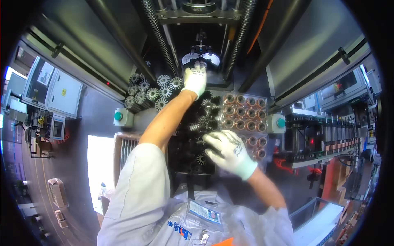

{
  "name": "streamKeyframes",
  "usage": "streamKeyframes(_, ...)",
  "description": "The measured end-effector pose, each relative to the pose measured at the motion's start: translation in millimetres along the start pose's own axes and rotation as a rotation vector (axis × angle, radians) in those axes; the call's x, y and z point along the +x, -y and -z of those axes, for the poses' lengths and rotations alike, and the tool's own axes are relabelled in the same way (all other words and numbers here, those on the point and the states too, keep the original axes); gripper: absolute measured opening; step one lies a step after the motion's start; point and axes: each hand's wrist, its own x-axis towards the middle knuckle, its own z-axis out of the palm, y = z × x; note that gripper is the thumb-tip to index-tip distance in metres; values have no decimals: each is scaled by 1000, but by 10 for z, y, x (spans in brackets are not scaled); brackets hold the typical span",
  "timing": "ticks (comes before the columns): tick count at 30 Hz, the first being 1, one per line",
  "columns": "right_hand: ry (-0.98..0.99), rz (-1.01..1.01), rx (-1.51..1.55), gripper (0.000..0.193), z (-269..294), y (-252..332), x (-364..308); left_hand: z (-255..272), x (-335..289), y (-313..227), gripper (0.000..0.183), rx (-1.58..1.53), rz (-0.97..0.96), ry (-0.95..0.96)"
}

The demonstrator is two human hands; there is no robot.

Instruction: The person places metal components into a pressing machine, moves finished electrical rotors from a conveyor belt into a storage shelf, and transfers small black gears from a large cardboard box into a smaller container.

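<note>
"Gloves [234, 148]?"
"White on left hand [195, 80] and right hand [230, 152], dark printing across backs, pale mint cuffs [248, 169]."
"Clothes?"
"Light grey work top [250, 225], sleeves [141, 182] ending near elbows."
"Markings?"
"Blue-and-red chest logo [184, 233], card badge [204, 212], orange patch [224, 242] at bottom."

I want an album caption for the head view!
Gloved left hand inside a machine, right hand near dark toothed parts.

Floor [76, 156]: dark grey, on both sides of me.
Side panels [98, 57]: grey metal, left and right.
Cabinet [67, 92]: white, to my left, yellow label.
Carton [57, 192]: on the floor, lower left.
Light: white, glaring far left.
</note>
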Motion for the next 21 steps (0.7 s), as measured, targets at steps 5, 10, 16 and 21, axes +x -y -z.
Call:
streamKeyframes(5, 38, -26, -89, 39, -463, 36, 260, 242, -494, 383, 60, -235, -63, -225)
streamKeyframes(10, 84, 97, -199, 36, -907, -142, 781, 859, -2082, 1605, 59, -182, 233, -404)
streamKeyframes(16, 414, 161, -502, 15, -1546, 161, 1225, 443, -2943, 2203, 62, 7, 265, -144)
streamKeyframes(21, 333, 162, -375, 17, -1528, 156, 1130, 572, -2566, 1798, 52, -139, 198, -281)
